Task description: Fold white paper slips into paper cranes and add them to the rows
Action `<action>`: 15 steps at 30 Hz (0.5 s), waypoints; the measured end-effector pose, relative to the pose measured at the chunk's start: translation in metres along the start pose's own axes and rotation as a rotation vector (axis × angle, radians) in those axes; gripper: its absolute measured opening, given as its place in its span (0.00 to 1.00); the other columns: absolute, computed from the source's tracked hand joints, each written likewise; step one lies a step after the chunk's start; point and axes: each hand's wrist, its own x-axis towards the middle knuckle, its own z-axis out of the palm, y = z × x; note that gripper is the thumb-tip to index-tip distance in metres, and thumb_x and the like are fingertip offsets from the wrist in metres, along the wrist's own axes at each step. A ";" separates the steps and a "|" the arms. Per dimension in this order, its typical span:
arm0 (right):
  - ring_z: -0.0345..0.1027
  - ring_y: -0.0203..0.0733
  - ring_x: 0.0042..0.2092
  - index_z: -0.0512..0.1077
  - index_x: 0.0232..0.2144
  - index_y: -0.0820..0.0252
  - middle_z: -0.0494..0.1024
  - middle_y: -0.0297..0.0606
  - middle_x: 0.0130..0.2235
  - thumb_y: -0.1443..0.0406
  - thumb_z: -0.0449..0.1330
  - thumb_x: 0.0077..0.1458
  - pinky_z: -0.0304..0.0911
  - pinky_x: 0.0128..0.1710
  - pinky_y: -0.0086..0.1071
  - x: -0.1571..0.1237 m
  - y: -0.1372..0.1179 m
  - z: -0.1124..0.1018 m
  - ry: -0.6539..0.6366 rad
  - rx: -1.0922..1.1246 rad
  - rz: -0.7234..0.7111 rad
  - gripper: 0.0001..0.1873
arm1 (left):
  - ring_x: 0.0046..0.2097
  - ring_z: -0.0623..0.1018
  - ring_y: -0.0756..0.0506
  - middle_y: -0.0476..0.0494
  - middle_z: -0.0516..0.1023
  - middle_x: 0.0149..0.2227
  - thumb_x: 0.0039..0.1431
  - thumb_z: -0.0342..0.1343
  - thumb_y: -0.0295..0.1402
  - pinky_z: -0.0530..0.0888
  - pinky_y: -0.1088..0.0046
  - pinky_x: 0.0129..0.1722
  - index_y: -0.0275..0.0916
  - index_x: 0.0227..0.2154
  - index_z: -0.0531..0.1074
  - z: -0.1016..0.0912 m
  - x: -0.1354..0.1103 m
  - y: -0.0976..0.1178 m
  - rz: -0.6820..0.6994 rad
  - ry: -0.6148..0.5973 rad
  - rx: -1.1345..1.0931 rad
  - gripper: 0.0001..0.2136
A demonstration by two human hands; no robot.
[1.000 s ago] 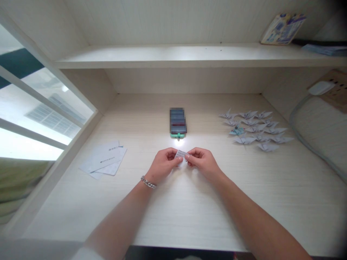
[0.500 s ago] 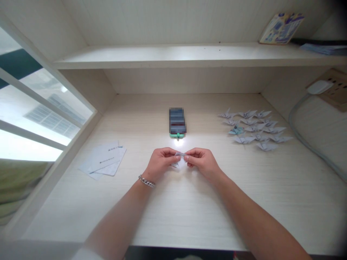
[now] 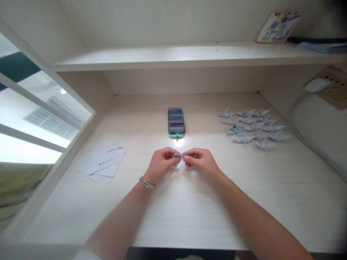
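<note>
Left to right: loose printed sheets (image 3: 100, 159) overlap near the table's (image 3: 176, 220) left edge, unmoved. Left hand (image 3: 162, 163) pinches the folded paper (image 3: 178, 164) thumb on top, forefinger behind. Paper is mid-table between the hands, partly hidden by fingers. Change: a second ago it showed a broad printed face, now less shows and the two thumbs are almost meeting; reads to me as fine crease work needing both hands. Phone-like device (image 3: 176, 121), screen blurred, lies just beyond them toward the back edge. Right hand (image 3: 200, 159) pinches the paper's right end. Paper cranes (image 3: 252, 128) sit grouped toward the back right corner, unmoved. Room: front edge well apart from hands, sheets and cranes too; device is the nearest obstacle
</note>
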 end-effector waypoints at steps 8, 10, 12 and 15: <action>0.68 0.35 0.25 0.76 0.29 0.62 0.75 0.36 0.22 0.65 0.65 0.39 0.63 0.26 0.29 -0.001 -0.001 0.000 0.009 0.123 0.006 0.11 | 0.30 0.73 0.50 0.44 0.77 0.28 0.47 0.59 0.30 0.69 0.77 0.29 0.34 0.29 0.76 -0.002 0.000 0.001 0.025 0.026 0.052 0.06; 0.68 0.35 0.25 0.76 0.29 0.63 0.75 0.36 0.22 0.65 0.66 0.38 0.64 0.26 0.29 -0.001 -0.002 0.000 0.005 0.149 0.012 0.10 | 0.29 0.73 0.51 0.44 0.77 0.28 0.47 0.59 0.30 0.69 0.77 0.28 0.35 0.28 0.76 -0.002 -0.001 0.000 0.039 0.031 0.067 0.06; 0.68 0.35 0.25 0.76 0.29 0.63 0.75 0.36 0.22 0.66 0.65 0.39 0.64 0.26 0.29 -0.002 -0.003 0.000 -0.009 0.163 0.012 0.10 | 0.29 0.73 0.50 0.43 0.77 0.28 0.47 0.58 0.30 0.69 0.76 0.28 0.35 0.28 0.76 -0.001 -0.001 -0.001 0.061 0.036 0.082 0.06; 0.68 0.35 0.24 0.76 0.28 0.63 0.75 0.35 0.21 0.67 0.64 0.39 0.64 0.26 0.29 -0.002 -0.004 0.000 0.006 0.147 -0.003 0.09 | 0.29 0.72 0.51 0.44 0.77 0.28 0.48 0.57 0.31 0.68 0.77 0.27 0.35 0.28 0.76 -0.001 -0.002 0.000 0.103 0.043 0.133 0.06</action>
